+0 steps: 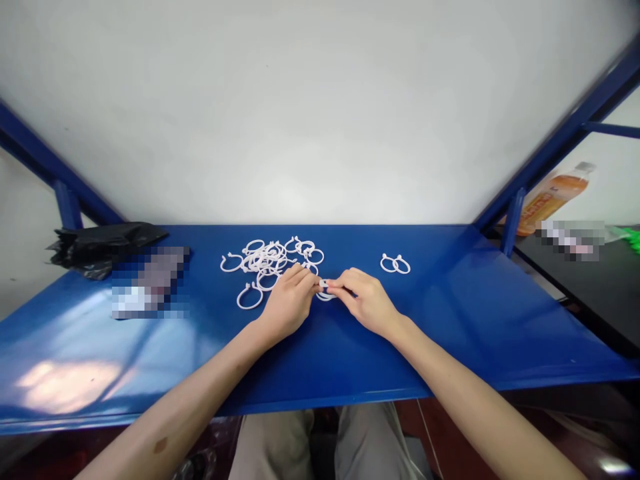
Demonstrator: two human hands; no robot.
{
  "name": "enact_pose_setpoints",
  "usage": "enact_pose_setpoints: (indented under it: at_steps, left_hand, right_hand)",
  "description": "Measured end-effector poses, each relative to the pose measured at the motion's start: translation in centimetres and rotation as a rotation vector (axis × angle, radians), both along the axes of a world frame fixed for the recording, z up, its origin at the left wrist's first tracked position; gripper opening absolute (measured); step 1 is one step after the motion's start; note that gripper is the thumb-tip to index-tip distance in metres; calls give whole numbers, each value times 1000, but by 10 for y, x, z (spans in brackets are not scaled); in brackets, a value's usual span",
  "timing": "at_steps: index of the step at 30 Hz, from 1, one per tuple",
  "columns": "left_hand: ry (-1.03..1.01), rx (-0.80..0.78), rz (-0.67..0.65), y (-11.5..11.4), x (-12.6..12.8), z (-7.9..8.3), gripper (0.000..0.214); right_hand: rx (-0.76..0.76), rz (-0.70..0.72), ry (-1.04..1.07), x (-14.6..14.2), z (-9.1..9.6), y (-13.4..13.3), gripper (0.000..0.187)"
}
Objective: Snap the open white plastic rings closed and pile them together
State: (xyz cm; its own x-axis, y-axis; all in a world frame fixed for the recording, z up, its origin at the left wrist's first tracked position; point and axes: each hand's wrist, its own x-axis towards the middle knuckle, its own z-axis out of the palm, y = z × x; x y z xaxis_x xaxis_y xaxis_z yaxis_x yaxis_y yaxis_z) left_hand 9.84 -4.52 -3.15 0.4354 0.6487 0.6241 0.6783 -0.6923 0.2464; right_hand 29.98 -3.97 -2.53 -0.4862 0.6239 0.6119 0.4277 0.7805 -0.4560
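My left hand [290, 300] and my right hand [366, 300] meet over the middle of the blue tabletop [320, 360]. Both pinch a white curtain ring [326, 296] from opposite sides, fingertips close together. Its lower curve shows beneath my fingers; whether a second ring is held with it I cannot tell. Just beyond my left hand lies a loose pile of white curtain rings [267, 257], open loops with small knobs at their ends. One separate ring [249, 297] rests left of my left hand. Two overlapping rings [395, 265] lie beyond my right hand.
A black plastic bag [107, 240] and a blurred-out item [155, 280] lie on the left of the table. Blue metal bars [550, 140] frame both sides, with a pale wall behind. At right, an orange-labelled bottle [555, 199] stands on a dark surface [575, 280].
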Motion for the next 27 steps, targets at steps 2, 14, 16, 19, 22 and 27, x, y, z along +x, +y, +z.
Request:
enact_pose_setpoints:
  at_steps: [2, 14, 16, 19, 22, 27]
  left_hand:
    - [15, -22, 22, 3, 1, 0, 24]
    - [201, -11, -70, -2, -5, -5, 22]
    - [229, -7, -83, -2, -4, -7, 20]
    - [251, -11, -96, -2, -3, -8, 18]
    - [255, -22, -97, -2, -1, -6, 20]
    - [101, -127, -51, -3, -1, -5, 16]
  right_hand:
    - [32, -55, -24, 2, -1, 5, 16]
    - [-125, -935, -208, 98, 8, 47, 20]
    - [-153, -932, -203, 101, 5, 50, 17]
    - [-170, -895, -242, 97, 1, 51, 17]
    - [-171, -908, -242, 93, 0, 50, 21]
    - [-65, -867, -197, 89, 2, 49, 23]
